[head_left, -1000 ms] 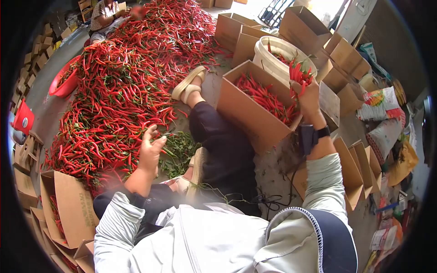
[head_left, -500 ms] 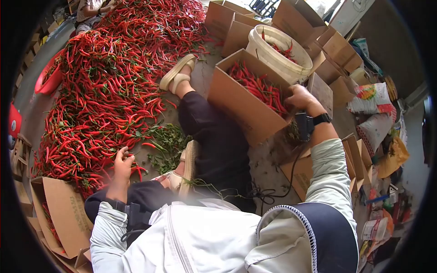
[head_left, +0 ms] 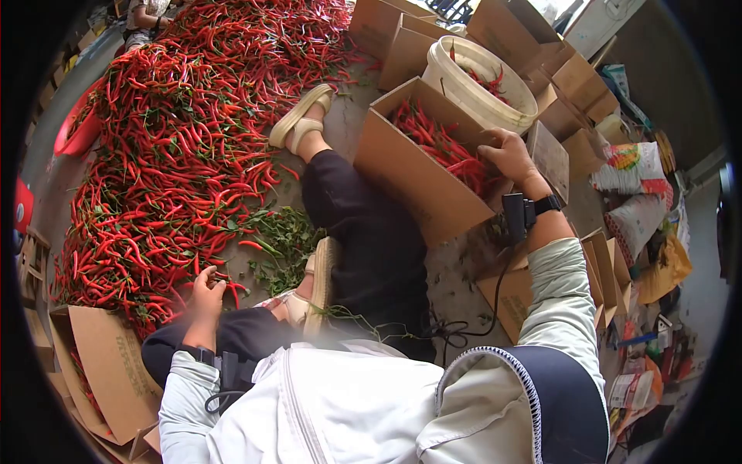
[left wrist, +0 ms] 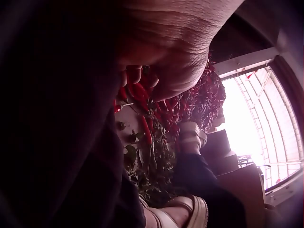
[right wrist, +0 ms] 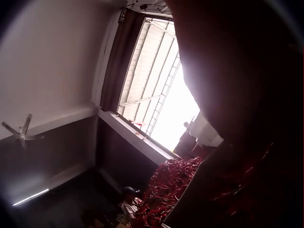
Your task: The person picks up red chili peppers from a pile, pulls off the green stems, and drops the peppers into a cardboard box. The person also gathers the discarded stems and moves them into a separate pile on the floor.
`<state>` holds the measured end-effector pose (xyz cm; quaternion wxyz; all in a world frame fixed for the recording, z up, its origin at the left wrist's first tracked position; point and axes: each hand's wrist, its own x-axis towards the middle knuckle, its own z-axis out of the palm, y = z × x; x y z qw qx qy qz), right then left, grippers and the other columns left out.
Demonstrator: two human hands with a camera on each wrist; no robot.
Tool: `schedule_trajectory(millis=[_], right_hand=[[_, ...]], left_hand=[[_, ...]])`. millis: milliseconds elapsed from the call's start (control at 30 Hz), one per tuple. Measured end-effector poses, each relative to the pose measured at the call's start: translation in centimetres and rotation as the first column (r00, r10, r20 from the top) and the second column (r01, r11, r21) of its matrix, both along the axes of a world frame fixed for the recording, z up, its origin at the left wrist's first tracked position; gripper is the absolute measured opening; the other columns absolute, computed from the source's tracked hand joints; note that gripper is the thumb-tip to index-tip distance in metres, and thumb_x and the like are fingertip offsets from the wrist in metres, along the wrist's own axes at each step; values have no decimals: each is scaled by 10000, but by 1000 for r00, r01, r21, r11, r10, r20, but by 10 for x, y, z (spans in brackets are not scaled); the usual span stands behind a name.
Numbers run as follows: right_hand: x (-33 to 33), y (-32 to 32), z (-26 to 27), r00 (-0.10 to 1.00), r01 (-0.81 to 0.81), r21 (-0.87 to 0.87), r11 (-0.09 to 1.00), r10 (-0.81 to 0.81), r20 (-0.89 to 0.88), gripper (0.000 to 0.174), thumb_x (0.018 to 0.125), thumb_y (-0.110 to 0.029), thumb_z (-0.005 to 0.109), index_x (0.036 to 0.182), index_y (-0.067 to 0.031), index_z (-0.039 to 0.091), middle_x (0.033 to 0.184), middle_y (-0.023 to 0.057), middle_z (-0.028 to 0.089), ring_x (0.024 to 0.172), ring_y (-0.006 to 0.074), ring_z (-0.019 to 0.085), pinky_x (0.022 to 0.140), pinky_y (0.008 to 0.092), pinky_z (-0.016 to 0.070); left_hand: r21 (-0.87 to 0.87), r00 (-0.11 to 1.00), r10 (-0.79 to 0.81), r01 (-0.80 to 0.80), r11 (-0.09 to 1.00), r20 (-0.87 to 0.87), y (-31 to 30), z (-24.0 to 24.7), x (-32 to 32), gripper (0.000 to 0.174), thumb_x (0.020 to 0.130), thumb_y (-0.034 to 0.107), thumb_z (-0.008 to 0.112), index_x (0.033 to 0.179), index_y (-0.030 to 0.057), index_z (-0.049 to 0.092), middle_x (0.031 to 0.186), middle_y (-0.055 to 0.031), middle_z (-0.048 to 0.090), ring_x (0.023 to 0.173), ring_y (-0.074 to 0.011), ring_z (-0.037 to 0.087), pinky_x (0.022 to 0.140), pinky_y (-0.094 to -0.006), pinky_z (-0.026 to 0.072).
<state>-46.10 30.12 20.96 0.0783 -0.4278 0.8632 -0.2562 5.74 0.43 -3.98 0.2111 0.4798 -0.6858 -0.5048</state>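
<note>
Red chillies (head_left: 433, 139) fill much of an open cardboard box (head_left: 421, 182). At that box's right end is my right hand (head_left: 512, 157), its fingers over the chillies by the rim; whether they hold any cannot be made out. My left hand (head_left: 205, 300) is at the near edge of the big chilli heap (head_left: 178, 170), above my leg, fingers loosely bent with no chilli seen in them. In the left wrist view the left hand (left wrist: 166, 47) hangs over loose chillies (left wrist: 138, 92). The right wrist view shows the right hand (right wrist: 223, 61) only as a dark shape.
A white bucket (head_left: 483, 89) with some chillies stands behind the box. Green leaves (head_left: 282, 247) lie beside my sandal (head_left: 321, 282). Another cardboard box (head_left: 116, 371) is at left, a red basin (head_left: 77, 131) beyond the heap. Another person (head_left: 144, 19) sits at the far left. Cable (head_left: 456, 332) lies at right.
My right hand has come down from above the bucket, where it held a bunch of chillies, to the box's end. My left hand has moved left and nearer my body. The head view has shifted.
</note>
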Motion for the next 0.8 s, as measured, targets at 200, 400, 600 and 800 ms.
schedule_trajectory(millis=[200,400,600,800], right_hand=[[14,-3,-17,955,-213,391,896,275,-111,245,666,-130,665,901,-62,657,844,128,641,786,260,612,744,323,476],[24,-13,16,921,-68,249,966,156,-356,192,676,-116,605,844,-36,653,855,155,635,805,289,612,756,348,480],[136,-101,31,931,-347,-186,919,361,45,116,767,-33,573,871,6,604,715,41,587,640,50,533,565,218,448],[242,-203,-81,509,-840,-82,536,833,218,150,718,-123,650,797,-9,594,640,128,539,581,260,548,563,333,440]], left_hand=[[40,1000,8,-7,999,-29,2,3,0,403,734,31,598,1126,8,508,1045,-74,495,894,-134,498,808,-267,434],[-159,993,-96,85,984,-63,-7,-11,3,401,704,64,642,1081,-10,529,980,-101,538,854,-177,563,754,-291,461],[-155,876,-218,309,938,430,-20,47,-1,232,637,232,651,823,93,664,816,-126,638,792,-263,616,695,-348,478],[-100,816,-260,359,928,517,-27,35,9,197,633,200,671,777,66,665,733,-120,631,709,-244,619,660,-342,481]])
